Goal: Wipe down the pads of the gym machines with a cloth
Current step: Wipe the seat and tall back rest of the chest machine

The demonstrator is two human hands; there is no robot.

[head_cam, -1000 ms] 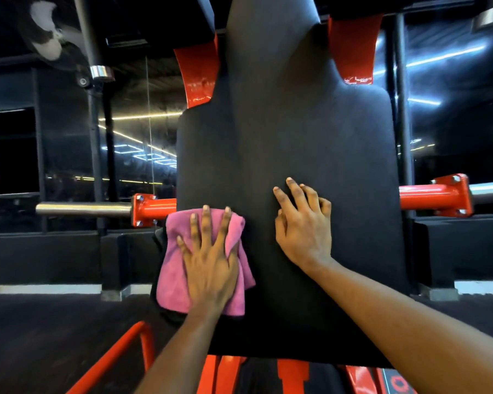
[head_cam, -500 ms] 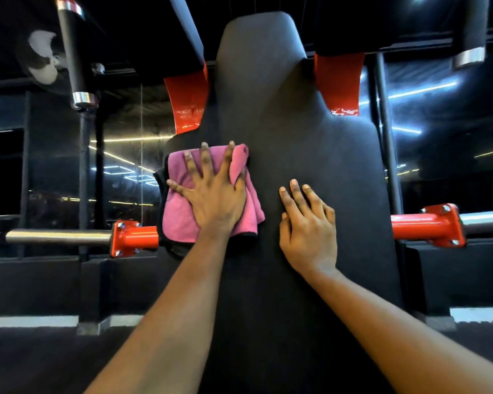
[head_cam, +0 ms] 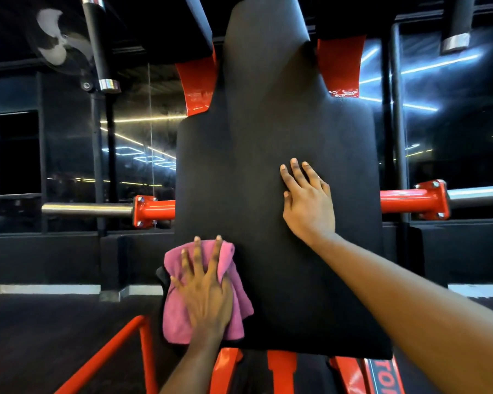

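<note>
1. My left hand (head_cam: pixel 208 294) lies flat on the pink cloth (head_cam: pixel 177 319), fingers straight and spread, pressing down rather than gripping. The hand is slightly blurred, and I can't make out how the thumb sits against the fold beside it.
2. The cloth is bunched at the lower left edge of the black back pad (head_cam: pixel 268 137). It hides that corner of the pad, and my palm hides the cloth's middle. A dark strip shows at the cloth's left edge; I can't tell whether it is the pad's side or something else.
3. My right hand (head_cam: pixel 308 200) rests open on the pad, right of centre and higher than the left hand. Its fingers are straight and close together, holding nothing. The forearm runs out of view at the lower right.
4. The pad's narrow top is cut off by the upper edge of the view.
5. A red crossbar (head_cam: pixel 154 211) emerges from behind the pad on the left and ends in a chrome bar (head_cam: pixel 86 209). Its right end (head_cam: pixel 413 199) does the same, and the middle is hidden behind the pad.
6. Red struts (head_cam: pixel 282 371) show beneath the pad, with lettering (head_cam: pixel 384 376) cut off and unreadable.
7. A fan (head_cam: pixel 60 38) hangs dimly at the upper left, partly behind a black handle (head_cam: pixel 97 46).
</note>
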